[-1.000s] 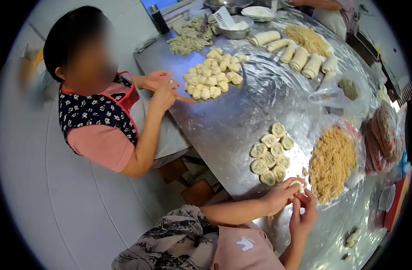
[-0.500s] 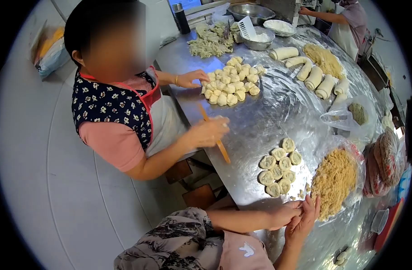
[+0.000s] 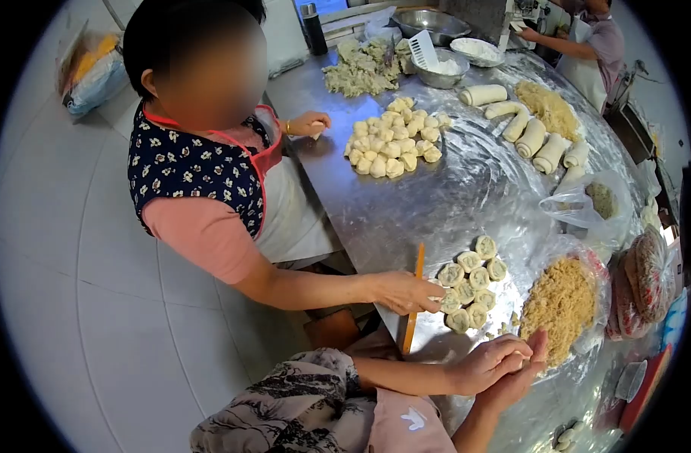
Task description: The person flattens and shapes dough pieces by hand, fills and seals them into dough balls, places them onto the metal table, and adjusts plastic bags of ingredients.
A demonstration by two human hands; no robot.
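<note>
My left hand is closed, its fingers curled over a small piece of dough that is mostly hidden. Beneath and against it, my right hand cups the same piece, with fingers pointing up. Both hands are just above the near edge of a mound of crumbly tan filling on a plastic sheet. To their upper left, several flattened dough rounds with greenish centres lie grouped on the metal table. Across from me, a co-worker's hand grips an orange-brown stick beside these rounds.
A pile of dough pieces lies farther back, near the co-worker's other hand. Rolled dough logs, a greenish dough mass and metal bowls stand beyond. Plastic bags line the right; another person is at the far end.
My hands have shifted slightly right and closed more tightly together. The co-worker's stick hand has come down toward the dough rounds; their other hand has drawn back from the dough pile.
</note>
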